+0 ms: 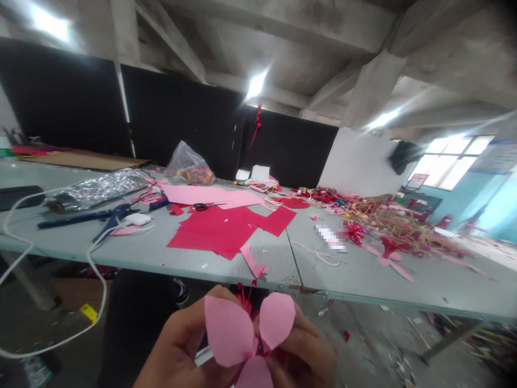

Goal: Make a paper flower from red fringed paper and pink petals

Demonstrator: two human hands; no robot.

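Observation:
Low in front of me, below the table's front edge, both my hands hold a paper flower (230,331) with pink petals and thin red stamens at its middle. My left hand (181,345) has its fingers closed on the flower from the left. My right hand (309,350) grips it from the right, with the fingers curled behind the petals. The petals hide most fingertips and the base. On the table ahead lie red paper sheets (218,229), pink paper (189,196), scissors (202,206) and a small curled pink piece (253,261).
A foil roll (100,188), a dark blue legged stand (111,218) and a white cable (100,280) lie on the left. A plastic bag (188,161) stands behind. To the right are dried stems (399,223) and another paper flower (390,253). Scraps litter the floor.

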